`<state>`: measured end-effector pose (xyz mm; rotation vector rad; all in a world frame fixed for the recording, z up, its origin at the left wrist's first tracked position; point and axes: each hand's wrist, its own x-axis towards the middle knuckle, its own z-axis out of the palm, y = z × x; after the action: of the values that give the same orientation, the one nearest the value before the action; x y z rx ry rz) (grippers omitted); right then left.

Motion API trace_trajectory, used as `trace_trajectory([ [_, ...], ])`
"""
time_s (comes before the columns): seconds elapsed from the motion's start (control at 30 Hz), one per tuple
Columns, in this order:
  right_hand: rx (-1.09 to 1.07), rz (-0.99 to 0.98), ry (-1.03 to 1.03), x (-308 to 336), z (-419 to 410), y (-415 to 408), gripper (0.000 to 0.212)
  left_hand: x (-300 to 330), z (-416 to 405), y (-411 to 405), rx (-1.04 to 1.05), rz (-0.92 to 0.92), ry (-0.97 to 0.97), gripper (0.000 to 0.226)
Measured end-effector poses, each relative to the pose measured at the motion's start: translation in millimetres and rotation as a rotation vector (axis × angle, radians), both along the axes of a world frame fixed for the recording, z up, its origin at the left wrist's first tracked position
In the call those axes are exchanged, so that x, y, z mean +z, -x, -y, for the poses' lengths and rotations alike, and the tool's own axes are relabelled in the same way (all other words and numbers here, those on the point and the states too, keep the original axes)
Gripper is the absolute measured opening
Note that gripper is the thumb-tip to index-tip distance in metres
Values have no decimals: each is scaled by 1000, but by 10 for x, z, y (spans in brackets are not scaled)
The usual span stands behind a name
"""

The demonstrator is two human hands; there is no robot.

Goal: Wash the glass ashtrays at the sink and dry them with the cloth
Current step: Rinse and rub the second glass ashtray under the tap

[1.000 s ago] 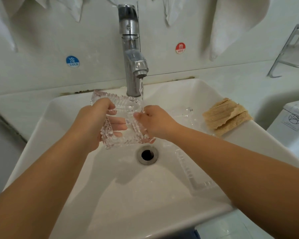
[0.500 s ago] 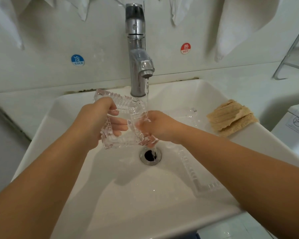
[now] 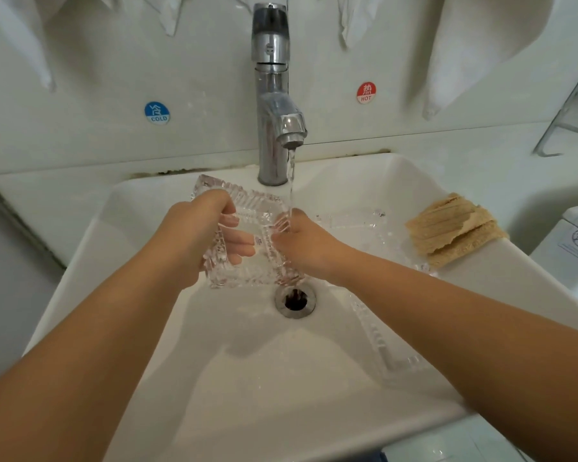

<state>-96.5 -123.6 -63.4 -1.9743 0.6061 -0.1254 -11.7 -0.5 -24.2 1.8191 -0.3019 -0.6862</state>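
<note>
My left fingers are curled under and round the left rim of the glass ashtray, thumb over the top edge; they show through the glass. My right hand grasps the ashtray's right rim, its fingers hidden beneath it. The ashtray is held clear of the basin, above and left of the drain, tilted with its far edge raised towards the tap. Judgement: this tilt lets the stream, which lands at the right rim and my right hand, run across and off. The piece is squarish, with no clear long axis; its hollow faces up towards me. A second ashtray lies in the sink, right of the drain. The cloth rests on the right rim, within reach for drying.
</note>
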Motion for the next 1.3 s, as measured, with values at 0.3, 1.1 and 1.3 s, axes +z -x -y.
trace_trajectory([
  [0.3,-134,41,244,-38,114,26,43,-15,71,148,-89,58,-51,28],
  [1.1,72,2,-89,-8,50,27,11,41,-31,26,-35,86,-73,27],
  [1.3,182,12,-197,-21,110,49,39,54,-45,0,-33,69,-48,22],
])
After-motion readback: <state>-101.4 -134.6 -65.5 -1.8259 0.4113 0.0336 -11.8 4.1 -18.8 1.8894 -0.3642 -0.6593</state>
